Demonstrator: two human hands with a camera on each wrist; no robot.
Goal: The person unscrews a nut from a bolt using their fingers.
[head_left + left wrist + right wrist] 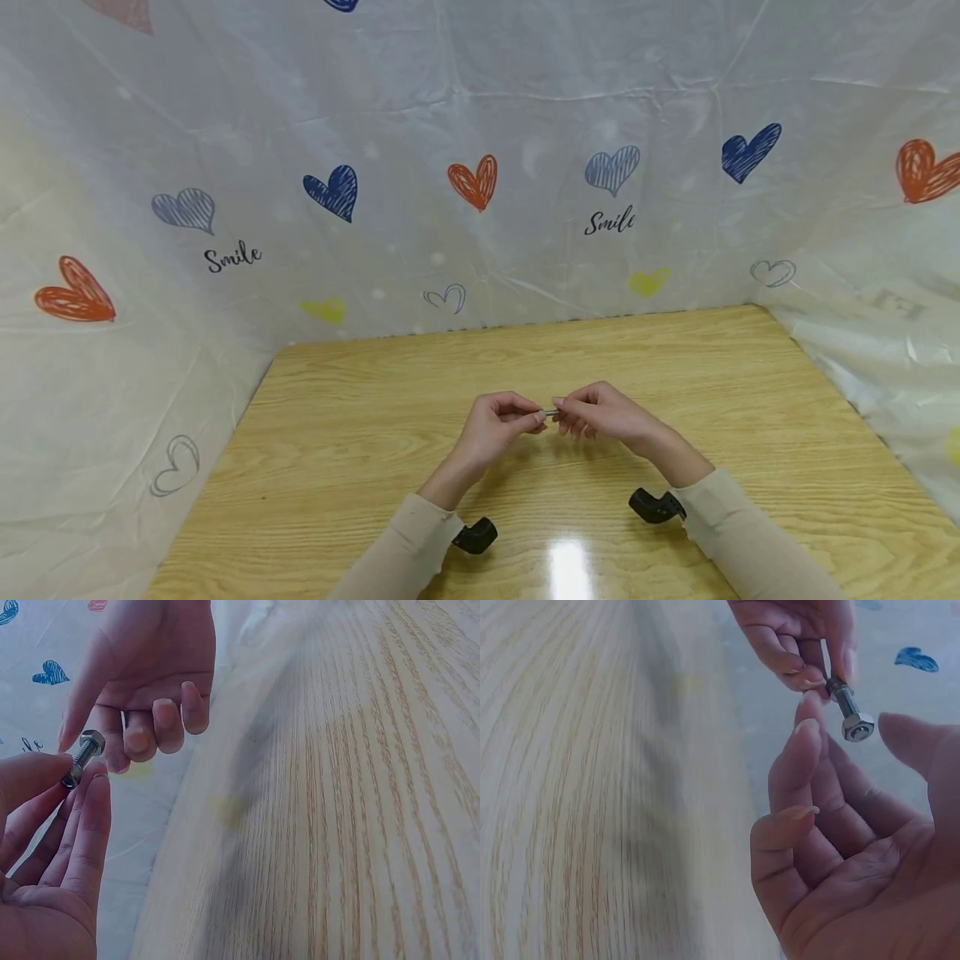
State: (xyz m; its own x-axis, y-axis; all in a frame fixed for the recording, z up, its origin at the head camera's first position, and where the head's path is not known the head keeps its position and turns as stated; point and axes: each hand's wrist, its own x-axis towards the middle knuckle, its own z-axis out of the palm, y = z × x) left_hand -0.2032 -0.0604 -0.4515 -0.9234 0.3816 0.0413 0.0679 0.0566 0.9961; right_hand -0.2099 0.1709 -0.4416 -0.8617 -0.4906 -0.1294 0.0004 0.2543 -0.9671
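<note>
A small silver bolt point(81, 759) with a hex nut point(857, 727) at one end is between my two hands above the table. My left hand point(491, 429) pinches the bolt's other end between thumb and fingers, with the nut pointing toward my right hand. Threads show along the shank in the left wrist view. My right hand point(611, 414) is held around the nut end, thumb on one side and loosely bent fingers on the other. In the right wrist view a gap shows between the right thumb point(911, 739) and the nut.
Below the hands lies a light wood-grain table point(360, 433). A white sheet point(525, 250) printed with hearts and "Smile" hangs along its back and sides. Black wrist mounts point(476, 536) stick out from both cream sleeves point(408, 542).
</note>
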